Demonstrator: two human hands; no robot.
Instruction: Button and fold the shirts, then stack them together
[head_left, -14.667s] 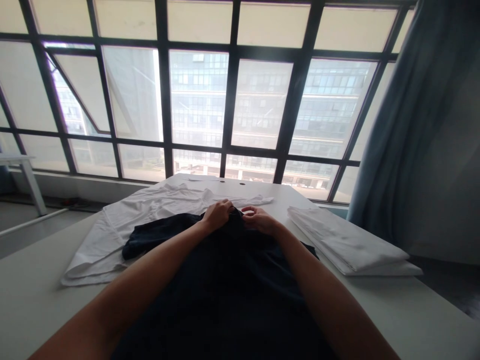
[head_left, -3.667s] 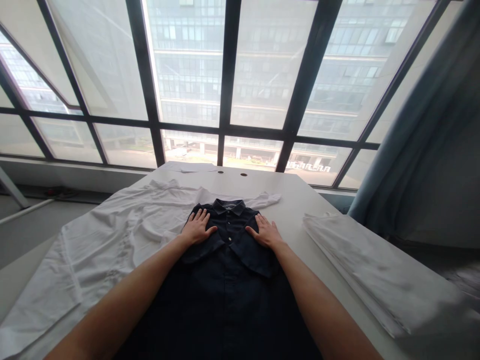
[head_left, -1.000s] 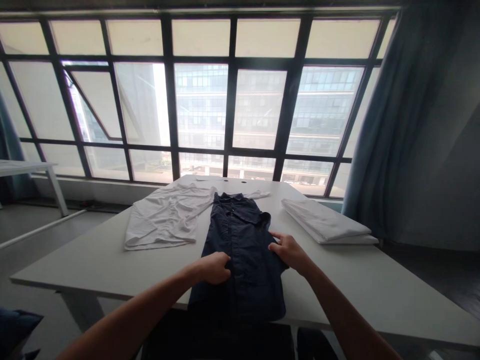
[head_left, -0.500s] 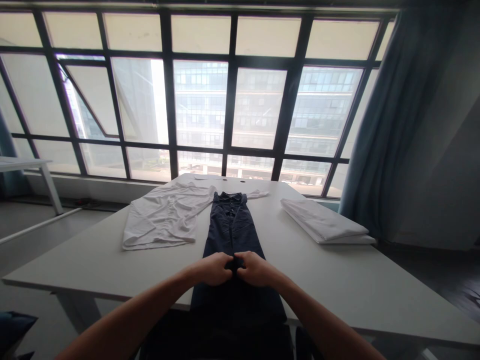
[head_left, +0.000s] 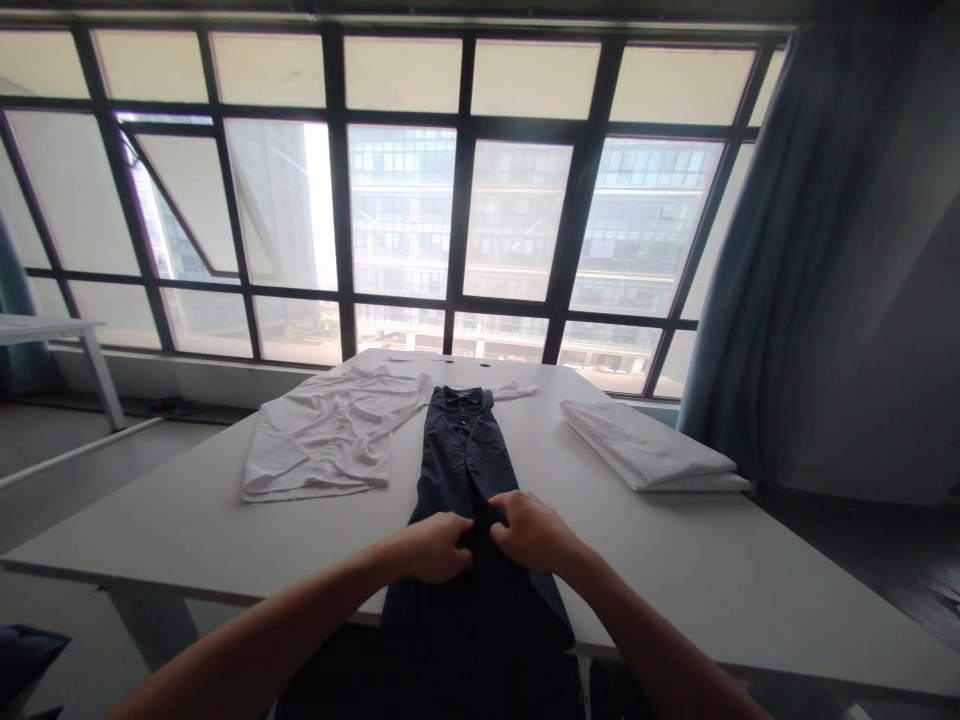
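Note:
A dark navy shirt lies lengthwise on the white table, collar toward the window, its lower end reaching the near edge. My left hand pinches the shirt's front near the middle line. Just to the right and slightly farther away, my right hand grips the fabric on the other side of the front. A small gap with dark cloth shows between the two hands. Folds in the shirt hide part of the fingertips.
A wrinkled white shirt is spread to the left, one sleeve passing behind the navy collar. Folded white cloth sits on the right. Large windows stand beyond the table, with a blue curtain at the right and another table far left.
My hands have moved apart a little. The right has shifted right and away from me, the left slightly nearer. The shirt front between them has been drawn into a ridge.

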